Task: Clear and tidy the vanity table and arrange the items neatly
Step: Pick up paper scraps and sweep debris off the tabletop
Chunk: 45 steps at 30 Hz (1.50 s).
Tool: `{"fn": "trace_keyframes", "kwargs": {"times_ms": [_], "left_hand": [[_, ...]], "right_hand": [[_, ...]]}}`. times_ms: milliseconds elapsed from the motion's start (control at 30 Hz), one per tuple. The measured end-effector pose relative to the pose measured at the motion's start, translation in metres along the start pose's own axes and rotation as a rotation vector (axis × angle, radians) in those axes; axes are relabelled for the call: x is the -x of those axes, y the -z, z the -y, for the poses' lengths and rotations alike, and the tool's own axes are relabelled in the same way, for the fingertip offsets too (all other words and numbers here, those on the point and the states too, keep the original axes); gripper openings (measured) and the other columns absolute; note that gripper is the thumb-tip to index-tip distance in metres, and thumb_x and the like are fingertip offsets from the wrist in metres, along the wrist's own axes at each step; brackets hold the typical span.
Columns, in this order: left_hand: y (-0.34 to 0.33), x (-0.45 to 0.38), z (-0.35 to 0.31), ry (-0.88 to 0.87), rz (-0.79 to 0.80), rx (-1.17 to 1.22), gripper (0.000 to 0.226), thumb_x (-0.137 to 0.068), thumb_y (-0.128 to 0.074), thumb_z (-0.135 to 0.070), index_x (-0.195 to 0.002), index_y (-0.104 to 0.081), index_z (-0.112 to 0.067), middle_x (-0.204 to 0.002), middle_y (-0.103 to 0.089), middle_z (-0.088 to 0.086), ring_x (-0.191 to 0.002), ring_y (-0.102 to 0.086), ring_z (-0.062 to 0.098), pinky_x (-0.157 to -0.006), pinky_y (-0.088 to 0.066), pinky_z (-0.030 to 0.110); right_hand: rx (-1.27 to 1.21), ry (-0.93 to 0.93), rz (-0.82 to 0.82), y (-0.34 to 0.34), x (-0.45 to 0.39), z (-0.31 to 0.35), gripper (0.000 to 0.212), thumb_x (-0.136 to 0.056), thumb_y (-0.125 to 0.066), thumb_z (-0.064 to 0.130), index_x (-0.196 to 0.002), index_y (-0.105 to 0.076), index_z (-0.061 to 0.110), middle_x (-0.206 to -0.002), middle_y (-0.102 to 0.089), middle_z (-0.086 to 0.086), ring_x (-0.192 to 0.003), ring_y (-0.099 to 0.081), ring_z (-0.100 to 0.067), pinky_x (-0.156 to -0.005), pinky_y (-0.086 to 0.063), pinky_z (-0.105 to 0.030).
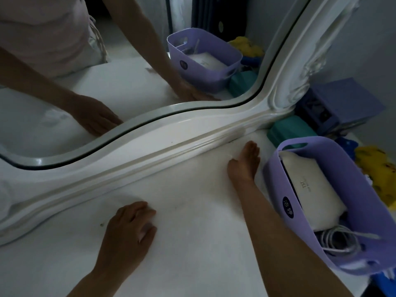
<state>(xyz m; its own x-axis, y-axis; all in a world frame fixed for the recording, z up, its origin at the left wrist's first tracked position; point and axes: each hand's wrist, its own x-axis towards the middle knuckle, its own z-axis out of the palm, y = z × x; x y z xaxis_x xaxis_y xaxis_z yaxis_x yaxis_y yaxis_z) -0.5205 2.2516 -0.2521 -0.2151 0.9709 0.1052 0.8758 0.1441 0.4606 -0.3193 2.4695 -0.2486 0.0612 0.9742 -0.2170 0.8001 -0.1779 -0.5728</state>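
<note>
The white vanity table top runs along the base of a mirror in a curved white frame. My left hand rests palm down on the table near the front, fingers loosely curled, holding nothing. My right hand lies flat against the table close to the mirror frame, pressing on what looks like a thin white cloth; its edge is hard to tell from the table. A purple plastic basket stands just right of this hand, holding a white device and a coiled white cable.
Behind the basket lie a teal box and a blue-purple box. A yellow and blue cloth item sits at the far right. The mirror reflects both arms and the basket.
</note>
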Motion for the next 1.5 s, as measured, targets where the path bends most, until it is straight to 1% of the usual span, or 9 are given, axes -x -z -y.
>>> {"fn": "trace_keyframes", "kwargs": {"times_ms": [300,533,667,1000,1133,1200,1333,1433,1500], "left_hand": [[-0.006,-0.018,0.000,-0.037,0.008,-0.032,0.031,-0.072,-0.046,-0.037,-0.090,-0.066,-0.021,-0.100,-0.063,0.002,-0.094,-0.047,0.016,-0.080,-0.038,0.028],[0.000,-0.014,-0.001,-0.018,0.067,0.029,0.035,-0.072,-0.045,-0.038,-0.094,-0.066,-0.021,-0.104,-0.063,0.002,-0.098,-0.045,0.015,-0.085,-0.037,0.026],[0.010,-0.002,-0.001,0.045,0.102,0.104,0.042,-0.071,-0.044,-0.044,-0.100,-0.066,-0.022,-0.112,-0.060,-0.001,-0.105,-0.048,0.011,-0.092,-0.040,0.030],[0.050,0.043,0.022,0.161,0.102,0.025,0.046,-0.072,-0.042,-0.043,-0.104,-0.065,-0.018,-0.111,-0.063,0.005,-0.103,-0.058,0.023,-0.089,-0.042,0.031],[0.066,0.062,0.039,0.239,0.096,0.005,0.048,-0.072,-0.041,-0.043,-0.104,-0.065,-0.017,-0.110,-0.064,0.007,-0.102,-0.059,0.025,-0.089,-0.040,0.029],[0.073,0.071,0.046,0.268,0.086,0.010,0.050,-0.072,-0.040,-0.044,-0.105,-0.065,-0.015,-0.111,-0.064,0.008,-0.103,-0.059,0.027,-0.090,-0.042,0.032],[0.083,0.086,0.053,0.302,0.056,0.043,0.044,-0.075,-0.046,-0.039,-0.106,-0.065,-0.014,-0.112,-0.064,0.010,-0.104,-0.059,0.027,-0.090,-0.039,0.031],[0.088,0.098,0.060,0.325,0.028,0.067,0.040,-0.076,-0.051,-0.035,-0.108,-0.063,-0.015,-0.114,-0.062,0.008,-0.107,-0.057,0.024,-0.091,-0.038,0.028],[0.093,0.108,0.066,0.338,0.015,0.068,0.037,-0.076,-0.055,-0.032,-0.108,-0.063,-0.016,-0.114,-0.063,0.007,-0.106,-0.058,0.023,-0.091,-0.038,0.026]], "right_hand": [[-0.076,-0.005,0.070,0.007,-0.036,0.001,0.084,-0.082,-0.048,0.010,-0.146,0.005,0.019,-0.157,0.000,-0.005,-0.143,-0.003,-0.030,-0.118,-0.011,-0.041],[-0.022,0.343,-0.024,-0.017,0.006,-0.010,0.067,-0.084,-0.035,-0.005,-0.145,-0.018,0.017,-0.150,-0.032,-0.004,-0.136,-0.031,-0.025,-0.117,-0.016,-0.032],[-0.019,0.462,-0.013,-0.036,0.036,0.007,0.060,-0.085,-0.036,-0.009,-0.142,-0.030,0.010,-0.147,-0.037,-0.008,-0.137,-0.031,-0.020,-0.114,-0.008,-0.026],[0.010,0.780,0.267,-0.102,0.140,0.059,0.061,-0.083,-0.031,0.000,-0.143,-0.027,0.011,-0.151,-0.030,-0.009,-0.141,-0.023,-0.017,-0.114,-0.006,-0.024],[0.028,0.987,0.371,-0.111,0.170,0.058,0.052,-0.085,-0.032,0.007,-0.136,-0.041,0.010,-0.143,-0.043,-0.010,-0.135,-0.034,-0.021,-0.114,-0.020,-0.033],[0.092,1.053,0.362,-0.109,0.169,0.047,0.047,-0.087,-0.035,0.014,-0.133,-0.044,0.007,-0.141,-0.044,-0.010,-0.133,-0.035,-0.021,-0.113,-0.016,-0.028],[0.268,0.933,0.235,-0.101,0.160,0.034,0.059,-0.095,-0.023,0.046,-0.140,-0.031,0.008,-0.147,-0.026,-0.008,-0.139,-0.022,-0.021,-0.112,-0.004,-0.023],[0.368,0.822,0.151,-0.107,0.165,0.036,0.075,-0.087,0.005,0.060,-0.145,-0.014,0.017,-0.152,-0.004,-0.013,-0.143,0.000,-0.026,-0.112,0.007,-0.029],[0.401,0.666,0.162,-0.108,0.171,0.047,0.080,-0.080,0.010,0.061,-0.146,-0.007,0.020,-0.154,0.006,-0.019,-0.142,0.009,-0.033,-0.114,0.009,-0.037]]}}
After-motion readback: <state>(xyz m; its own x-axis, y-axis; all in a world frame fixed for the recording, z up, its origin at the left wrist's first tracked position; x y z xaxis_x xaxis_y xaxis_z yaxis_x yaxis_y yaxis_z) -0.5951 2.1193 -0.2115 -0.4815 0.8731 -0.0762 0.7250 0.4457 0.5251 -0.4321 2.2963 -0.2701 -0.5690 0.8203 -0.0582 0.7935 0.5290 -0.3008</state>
